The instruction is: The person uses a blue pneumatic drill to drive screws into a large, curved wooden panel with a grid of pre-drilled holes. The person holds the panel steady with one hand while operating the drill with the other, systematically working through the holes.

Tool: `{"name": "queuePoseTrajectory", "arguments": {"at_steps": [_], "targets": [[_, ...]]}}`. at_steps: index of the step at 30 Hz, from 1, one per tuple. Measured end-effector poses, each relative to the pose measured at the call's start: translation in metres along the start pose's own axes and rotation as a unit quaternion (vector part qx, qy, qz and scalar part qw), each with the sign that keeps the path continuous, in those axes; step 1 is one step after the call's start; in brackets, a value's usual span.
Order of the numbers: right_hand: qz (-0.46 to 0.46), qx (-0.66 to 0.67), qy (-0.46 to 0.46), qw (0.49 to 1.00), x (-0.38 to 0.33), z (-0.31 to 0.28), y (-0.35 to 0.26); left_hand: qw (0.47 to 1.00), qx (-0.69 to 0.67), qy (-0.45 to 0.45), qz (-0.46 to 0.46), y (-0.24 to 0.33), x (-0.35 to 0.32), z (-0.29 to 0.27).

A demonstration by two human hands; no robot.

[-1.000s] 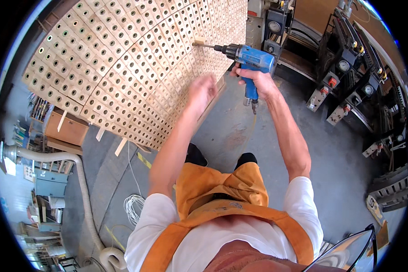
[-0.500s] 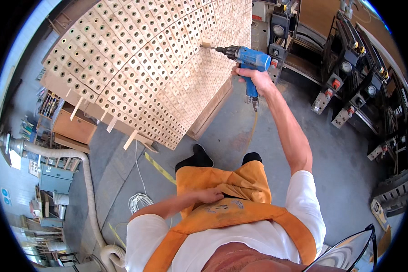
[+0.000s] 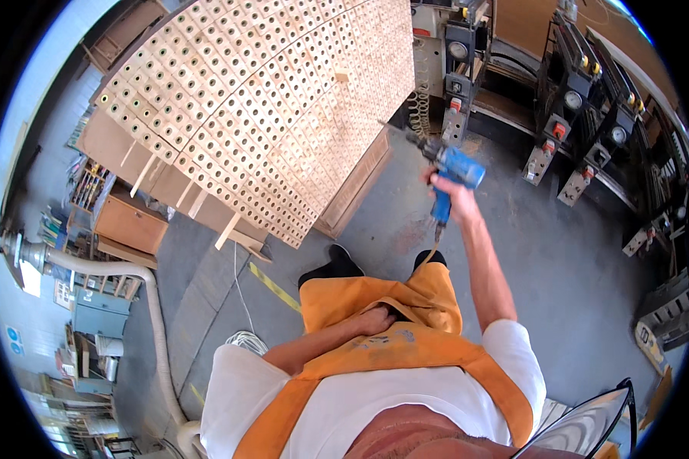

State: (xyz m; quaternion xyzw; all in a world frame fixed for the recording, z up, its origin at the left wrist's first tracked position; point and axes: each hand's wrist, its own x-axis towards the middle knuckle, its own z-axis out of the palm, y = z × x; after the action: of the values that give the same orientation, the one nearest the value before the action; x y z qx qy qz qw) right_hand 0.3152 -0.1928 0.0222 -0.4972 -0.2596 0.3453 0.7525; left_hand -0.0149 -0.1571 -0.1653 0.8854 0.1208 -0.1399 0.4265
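Note:
My right hand [image 3: 450,200] grips a blue power drill [image 3: 450,170] by its handle, held out ahead with the bit pointing left, a short way off the wall of stacked wooden blocks [image 3: 268,107], each with a round hole in its end. One wooden peg sticks out of the stack near its upper right. My left hand [image 3: 375,320] is tucked into the front pocket of my orange apron [image 3: 383,306], fingers hidden inside.
A wooden pallet [image 3: 356,187] sits under the stack. Dark machines with gauges and red knobs [image 3: 559,145] line the right side. A grey dust hose [image 3: 130,275] curves along the left, beside a wooden cabinet [image 3: 130,222]. A yellow floor stripe [image 3: 272,287] lies near my feet.
My left hand dropped from the block stack to the apron and went into its pocket. The drill drew back from the stack, to the right and lower.

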Motion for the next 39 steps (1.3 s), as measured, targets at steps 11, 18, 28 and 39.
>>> {"name": "queuePoseTrajectory", "arguments": {"at_steps": [11,18,28,39], "targets": [[0.096,0.3,0.187,0.931,-0.146,-0.033,0.146,0.993,0.07,-0.046,-0.088,0.033,-0.014,0.0],[0.08,0.353,0.251,0.898,-0.174,-0.063,0.17,0.999,0.05,0.012,-0.016,0.035,-0.03,-0.012],[0.078,0.341,0.271,0.897,-0.201,-0.061,0.17,0.75,-0.644,-0.087,-0.124,0.01,-0.088,-0.037],[0.05,0.262,0.255,0.93,-0.194,-0.047,0.103,0.649,-0.753,-0.097,-0.052,0.04,-0.107,-0.042]]}}
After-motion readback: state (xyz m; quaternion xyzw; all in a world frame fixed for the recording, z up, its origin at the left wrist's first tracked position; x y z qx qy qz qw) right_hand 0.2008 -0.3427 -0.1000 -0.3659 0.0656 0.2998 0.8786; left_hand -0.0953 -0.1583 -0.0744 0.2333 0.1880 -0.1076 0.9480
